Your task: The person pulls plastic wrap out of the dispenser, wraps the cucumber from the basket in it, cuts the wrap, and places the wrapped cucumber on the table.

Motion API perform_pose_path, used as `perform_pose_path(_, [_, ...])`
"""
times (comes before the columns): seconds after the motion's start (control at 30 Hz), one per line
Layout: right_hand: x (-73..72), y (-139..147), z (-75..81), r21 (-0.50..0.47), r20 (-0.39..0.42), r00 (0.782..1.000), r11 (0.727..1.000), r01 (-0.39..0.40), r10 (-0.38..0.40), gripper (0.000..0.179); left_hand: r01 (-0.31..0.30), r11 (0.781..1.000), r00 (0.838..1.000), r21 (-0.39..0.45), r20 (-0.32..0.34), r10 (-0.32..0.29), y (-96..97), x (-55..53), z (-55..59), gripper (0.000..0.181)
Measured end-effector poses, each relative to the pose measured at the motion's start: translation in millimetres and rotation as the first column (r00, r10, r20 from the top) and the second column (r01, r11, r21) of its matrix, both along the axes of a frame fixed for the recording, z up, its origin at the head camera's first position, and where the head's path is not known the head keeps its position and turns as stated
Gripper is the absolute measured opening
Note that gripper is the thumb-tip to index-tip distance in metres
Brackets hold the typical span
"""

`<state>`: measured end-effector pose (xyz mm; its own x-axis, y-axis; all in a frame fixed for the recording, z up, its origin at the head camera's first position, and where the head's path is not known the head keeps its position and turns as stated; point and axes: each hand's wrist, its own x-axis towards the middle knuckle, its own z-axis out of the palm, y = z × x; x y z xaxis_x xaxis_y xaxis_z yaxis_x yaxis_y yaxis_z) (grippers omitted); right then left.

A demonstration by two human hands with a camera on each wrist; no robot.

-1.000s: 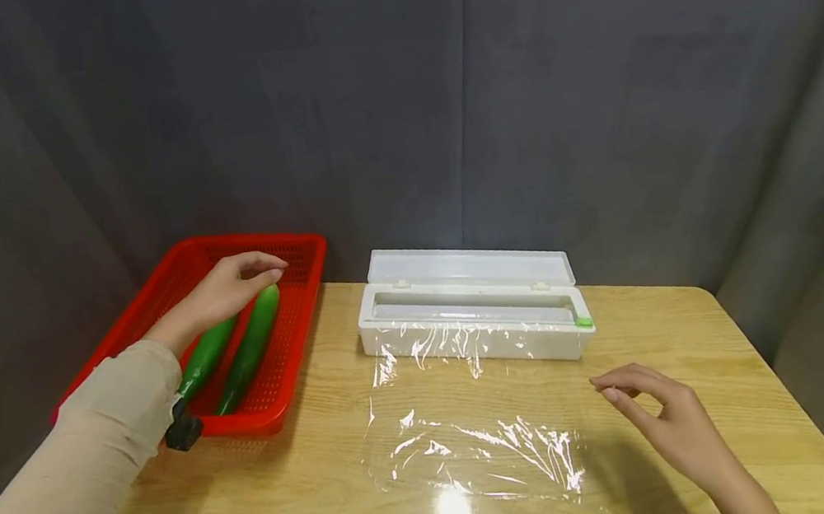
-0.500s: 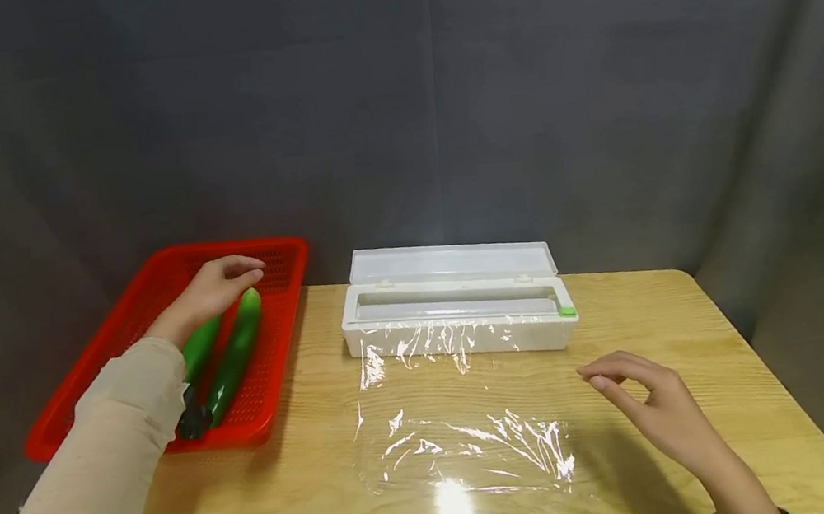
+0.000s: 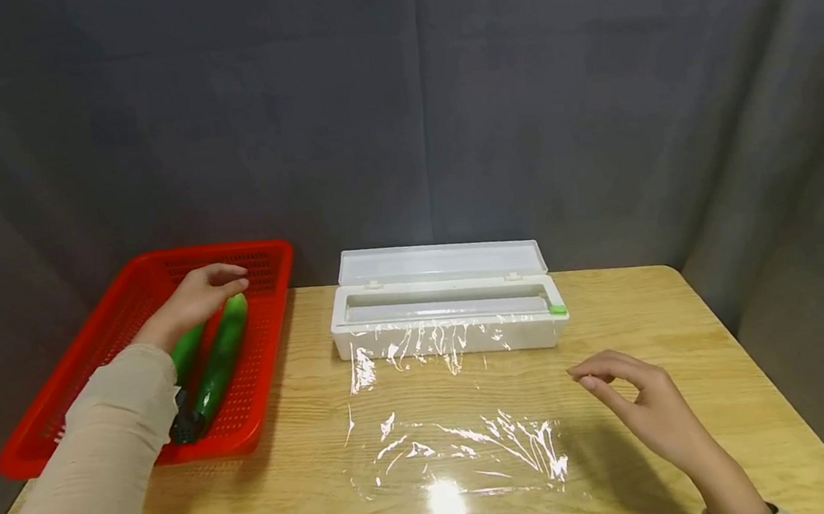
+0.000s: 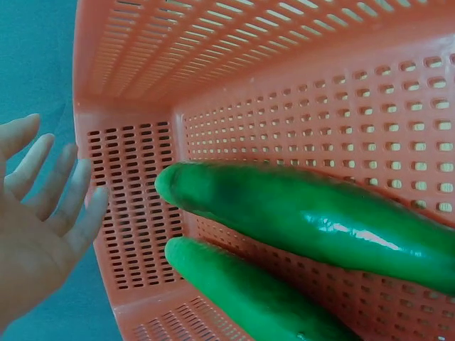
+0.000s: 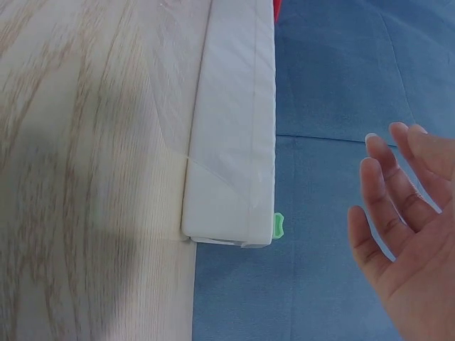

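My left hand (image 3: 196, 298) hovers above the red plastic basket (image 3: 277, 369) on the left, its fingers relaxed and holding nothing. Two green cucumbers lie lengthwise in the basket: the right-hand cucumber (image 3: 223, 362), whose tip is just below my fingers, and the left cucumber (image 3: 186, 353), partly hidden by my arm. In the left wrist view the fingers of that hand (image 4: 53, 206) are apart from both cucumbers. On the right, my right hand (image 3: 642, 404) hangs over the table, loosely curled and holding nothing. Clear cling film (image 3: 468, 450) lies spread just left of it.
A white cling film dispenser (image 3: 457, 340) stands at the table's back, its lid (image 3: 442, 262) raised and a green slider (image 3: 557, 309) at its right end. Film runs from its front onto the wooden table (image 3: 610, 304). A grey curtain (image 3: 547, 111) hangs behind.
The head view has turned slightly right, so basket and dispenser appear further left. Both hands keep nearly the same poses, the left one still above the cucumbers.
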<state>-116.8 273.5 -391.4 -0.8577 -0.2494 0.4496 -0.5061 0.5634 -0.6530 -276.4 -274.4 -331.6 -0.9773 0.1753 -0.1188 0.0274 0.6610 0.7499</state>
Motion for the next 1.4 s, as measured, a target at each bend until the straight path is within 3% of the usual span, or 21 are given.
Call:
perform_pose_path(0.27, [10.3, 8, 0.1, 0.018, 0.0, 0.999, 0.999, 0.047, -0.047, 0.025, 0.014, 1.0, 1.0, 0.001, 0.015, -0.014, 13.0, -6.9, -7.7, 0.053])
perform_pose_path(0.6, [9.5, 6, -1.9, 0.0, -0.014, 1.0, 1.0, 0.026, -0.026, 0.026, -0.054, 0.998, 0.998, -0.016, -0.021, 0.054, 3.9, -14.1, -26.6, 0.049])
perform_pose_path(0.83, [9.4, 5, -4.4, 0.004, -0.021, 1.0, 1.0, 0.024, -0.023, 0.027, -0.128, 0.991, 0.991, -0.037, -0.039, 0.127, -2.5, -11.3, -38.7, 0.048])
perform_pose_path(1.07, [9.9, 5, -4.4, 0.02, -0.011, 0.999, 0.999, 0.042, -0.042, 0.027, -0.12, 0.99, 0.992, -0.078, 0.037, 0.124, -8.4, -9.3, -44.7, 0.058])
perform_pose_path(1.23, [10.5, 6, -4.0, 0.024, -0.002, 0.999, 0.999, 0.043, -0.043, 0.025, -0.1, 0.987, 0.993, -0.127, 0.048, 0.107, -11.2, -8.3, -48.0, 0.064])
perform_pose_path(1.4, [11.0, 7, -3.2, 0.026, 0.004, 0.999, 0.999, 0.044, -0.044, 0.023, -0.111, 0.981, 0.987, -0.158, 0.1, 0.128, -11.6, -5.7, -47.9, 0.069])
